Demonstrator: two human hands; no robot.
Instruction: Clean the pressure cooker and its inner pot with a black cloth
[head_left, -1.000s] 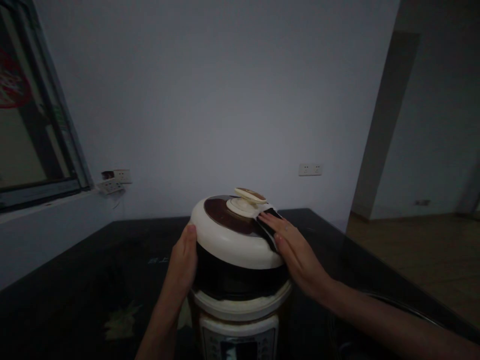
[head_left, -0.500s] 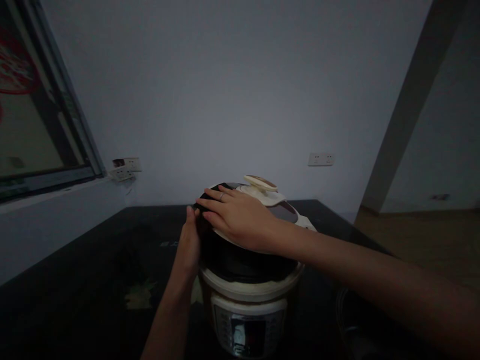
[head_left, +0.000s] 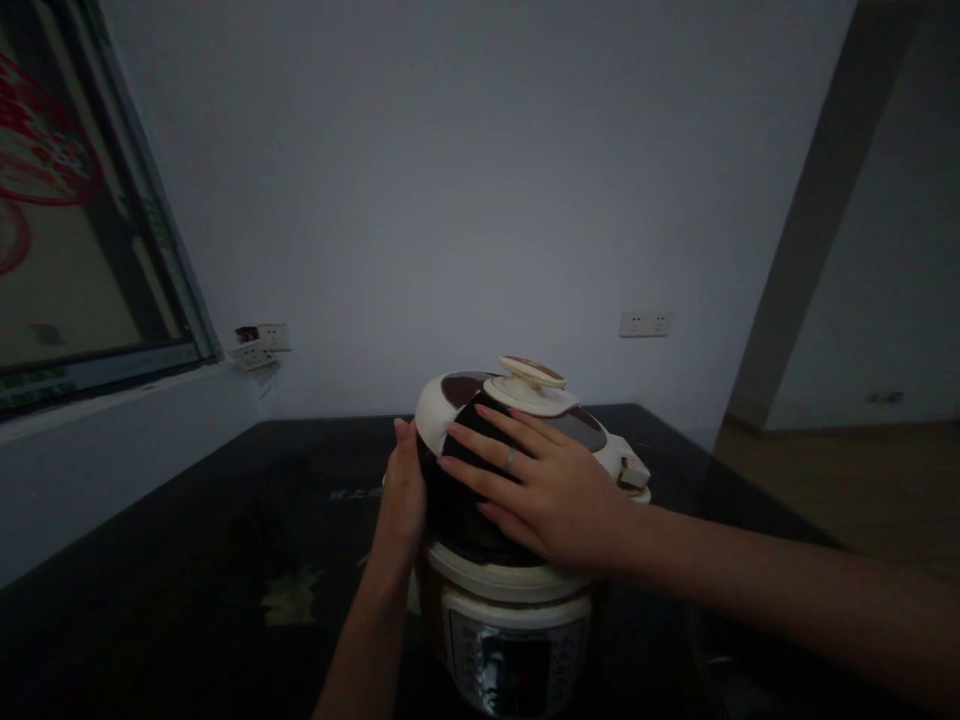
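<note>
In the head view a white electric pressure cooker point(head_left: 517, 585) stands in front of me, with a dark display panel on its front. Its white and brown lid point(head_left: 435, 415) carries a round knob on top. My left hand point(head_left: 405, 490) grips the lid's left side, thumb up, its other fingers mostly hidden. Flat on the front of the lid lies my right hand point(head_left: 547, 490), fingers spread and a ring on one. Beneath that palm is a black cloth-like piece point(head_left: 469, 500), draped over the lid's front; its lower extent is hard to make out in the dim light.
The cooker stands on a glossy black table point(head_left: 225, 540) against a pale wall. A leaf-shaped pattern point(head_left: 292, 597) shows at left. Wall sockets point(head_left: 643, 324) are at the back, a window point(head_left: 75, 250) at left. A dark round vessel point(head_left: 720, 660) is faintly visible at lower right.
My right hand has slid right and down across the lid, the black piece with it. The lid's left part is now uncovered. My left hand stays at the left side.
</note>
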